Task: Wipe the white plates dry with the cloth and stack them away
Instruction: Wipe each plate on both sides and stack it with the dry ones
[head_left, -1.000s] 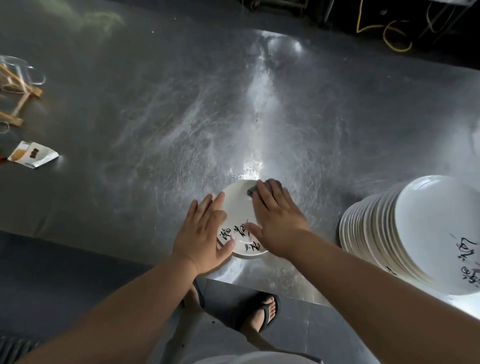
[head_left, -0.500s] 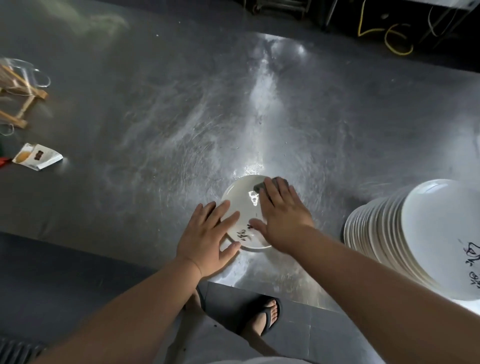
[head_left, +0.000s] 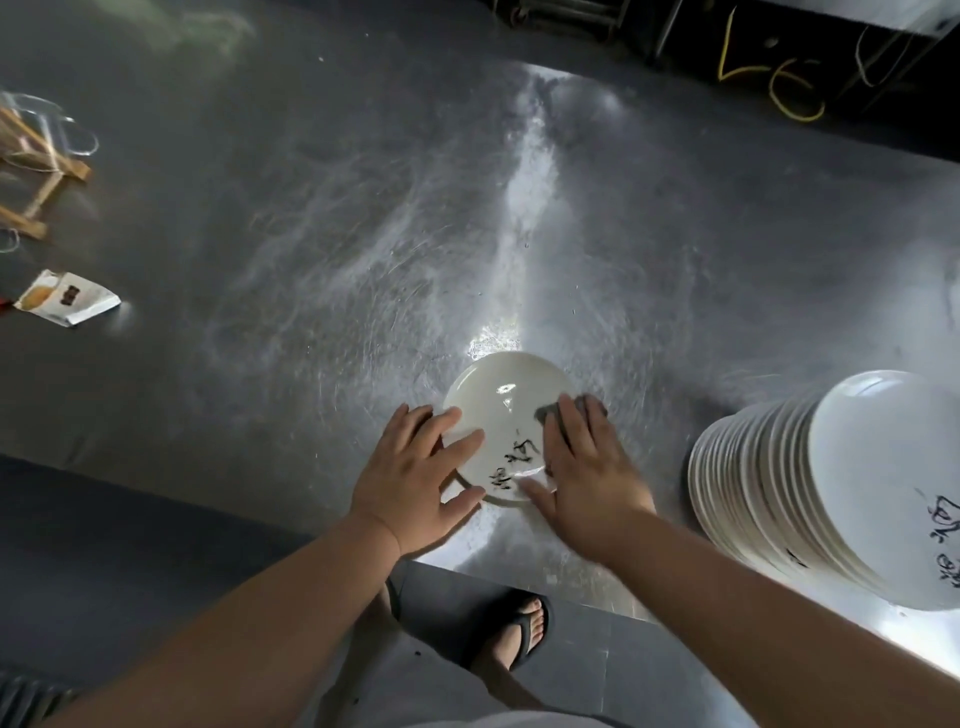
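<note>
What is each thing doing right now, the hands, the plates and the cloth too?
Left hand: flat, fingers straight, steadying the plate.
Right hand: flat, pressing the cloth.
Plate: flat on the table, writing side up.
Cloth: on the plate's right edge, under the right hand.
Plate stack: piled at the right, nobody touching it.

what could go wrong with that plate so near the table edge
The plate lies close to the near edge of the table, held only by the flat left hand; the right hand pushing the cloth could slide it off. The stack of plates beside the right forearm looks tilted and could topple if bumped.
</note>
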